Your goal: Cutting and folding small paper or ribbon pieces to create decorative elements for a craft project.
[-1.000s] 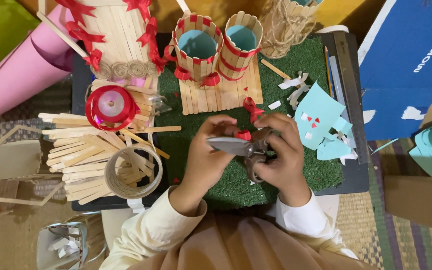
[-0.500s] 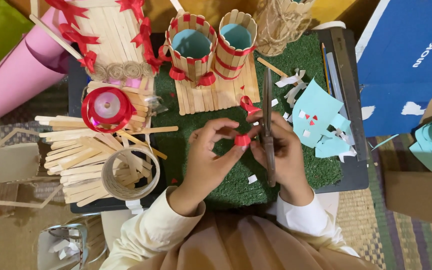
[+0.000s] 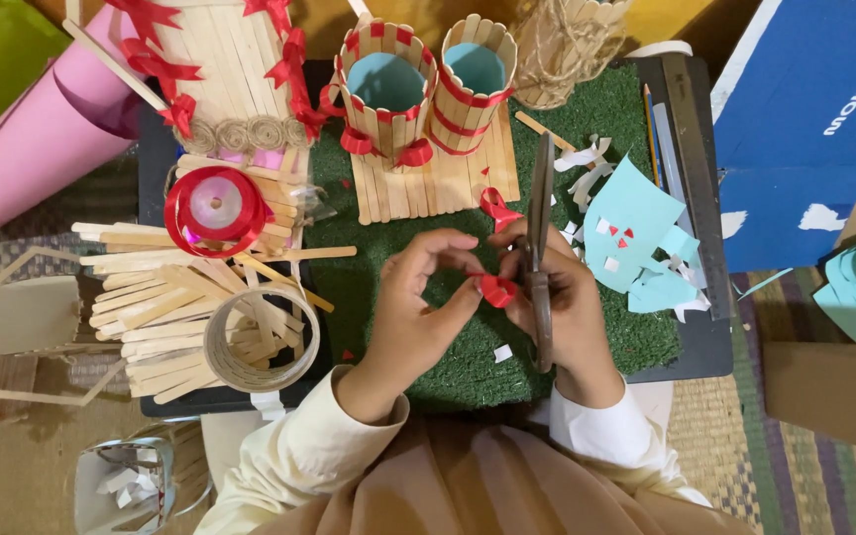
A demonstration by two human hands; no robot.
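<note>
My left hand (image 3: 418, 312) pinches a small piece of red ribbon (image 3: 496, 289) between thumb and fingers over the green turf mat (image 3: 369, 277). My right hand (image 3: 572, 307) also touches the ribbon and grips a pair of scissors (image 3: 541, 238), whose blades point away from me, toward the stick holders. Both hands meet at the ribbon in the middle of the mat. Another red ribbon piece (image 3: 498, 208) lies on the mat just beyond my fingers.
Two stick-built cups with red ribbon (image 3: 428, 94) stand at the back on a stick base. A red ribbon spool (image 3: 215, 208), loose wooden sticks (image 3: 165, 297) and a tape roll (image 3: 262, 339) lie left. Light blue paper scraps (image 3: 636, 233) and a ruler (image 3: 691, 149) lie right.
The scissors swung from lying crosswise between my hands to pointing away from me. The red ribbon piece now sits pinched between both hands.
</note>
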